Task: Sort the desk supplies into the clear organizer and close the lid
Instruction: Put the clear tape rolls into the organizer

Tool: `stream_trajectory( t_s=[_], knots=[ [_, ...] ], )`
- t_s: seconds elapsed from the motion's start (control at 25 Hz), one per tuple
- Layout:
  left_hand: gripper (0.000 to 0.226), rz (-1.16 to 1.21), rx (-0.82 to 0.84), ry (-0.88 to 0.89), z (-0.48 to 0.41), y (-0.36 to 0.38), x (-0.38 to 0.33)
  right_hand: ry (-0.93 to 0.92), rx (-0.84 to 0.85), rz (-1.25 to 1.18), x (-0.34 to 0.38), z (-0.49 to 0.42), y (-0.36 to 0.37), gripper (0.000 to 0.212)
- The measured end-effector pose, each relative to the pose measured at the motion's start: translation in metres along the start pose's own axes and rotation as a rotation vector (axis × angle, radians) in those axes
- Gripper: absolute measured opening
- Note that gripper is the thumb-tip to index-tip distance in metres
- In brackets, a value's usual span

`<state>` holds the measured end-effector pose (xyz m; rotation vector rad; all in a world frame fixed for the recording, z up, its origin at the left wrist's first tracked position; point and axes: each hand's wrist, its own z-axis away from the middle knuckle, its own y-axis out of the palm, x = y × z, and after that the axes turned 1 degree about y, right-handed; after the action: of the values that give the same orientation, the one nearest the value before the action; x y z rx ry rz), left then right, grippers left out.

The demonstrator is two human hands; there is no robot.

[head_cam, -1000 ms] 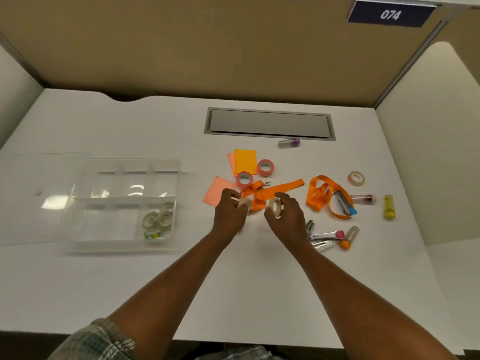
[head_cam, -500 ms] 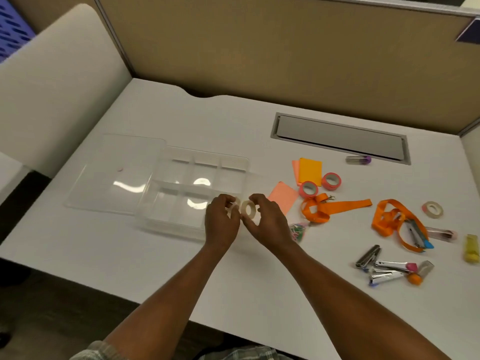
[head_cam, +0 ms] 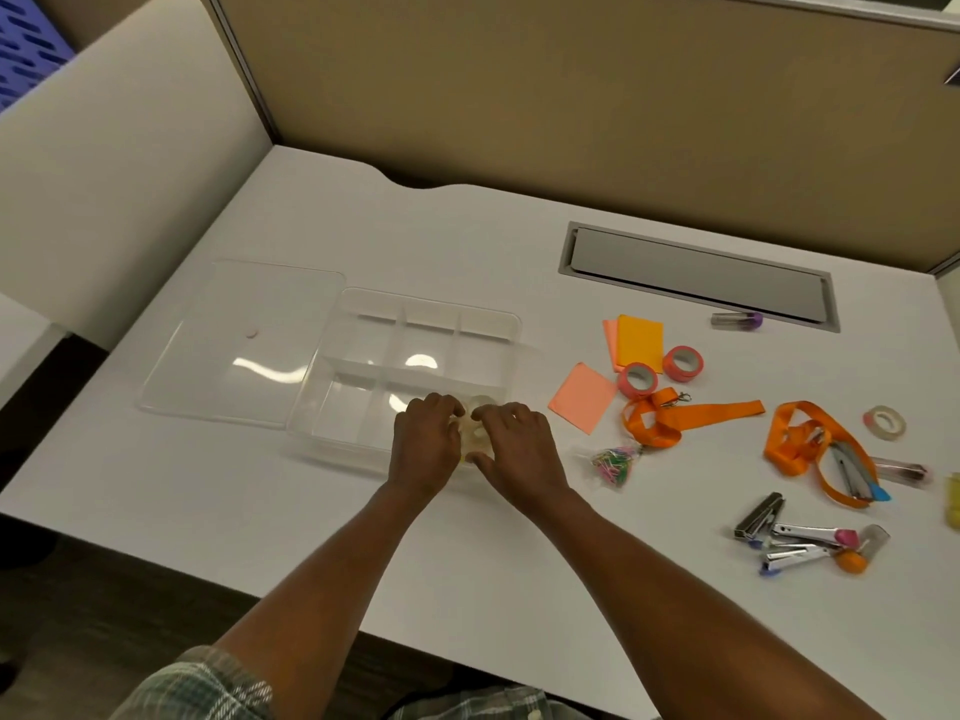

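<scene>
The left hand (head_cam: 426, 446) and right hand (head_cam: 519, 449) meet over the clear organizer's (head_cam: 431, 302) near-right compartment, grouping pale tape rolls (head_cam: 477, 433) there. The fingers are curled, but whether they pinch a roll cannot be told.

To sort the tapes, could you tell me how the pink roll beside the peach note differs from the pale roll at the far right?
The pink roll is pink and taller; the pale roll is cream and flatter. The pink roll sits beside the peach note; the pale roll lies alone. Both lie outside the organizer.
</scene>
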<state>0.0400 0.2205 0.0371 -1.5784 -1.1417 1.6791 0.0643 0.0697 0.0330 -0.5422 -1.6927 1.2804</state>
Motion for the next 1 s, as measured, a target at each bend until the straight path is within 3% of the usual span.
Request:
stream_trajectory(
  t_s=[0.2,0.44,0.68,0.8,1.0],
  knots=[
    [0.021,-0.068,0.014,0.084,-0.001,0.002,-0.004,0.022,-0.067,-0.073,-0.003,0.007,-0.001,0.045],
    [0.030,-0.141,0.002,0.269,-0.005,0.022,-0.053,0.180,-0.190,-0.113,-0.042,0.032,-0.022,0.044],
    [0.048,-0.131,0.292,0.620,0.008,0.086,-0.137,0.404,-0.275,-0.071,-0.126,0.088,-0.059,0.042],
    [0.070,-0.217,0.515,0.663,0.020,0.127,-0.172,0.484,-0.280,-0.006,-0.168,0.123,-0.079,0.044],
    [0.071,-0.309,0.638,0.740,0.017,0.182,-0.212,0.642,-0.307,0.034,-0.228,0.158,-0.109,0.043]
  ],
)
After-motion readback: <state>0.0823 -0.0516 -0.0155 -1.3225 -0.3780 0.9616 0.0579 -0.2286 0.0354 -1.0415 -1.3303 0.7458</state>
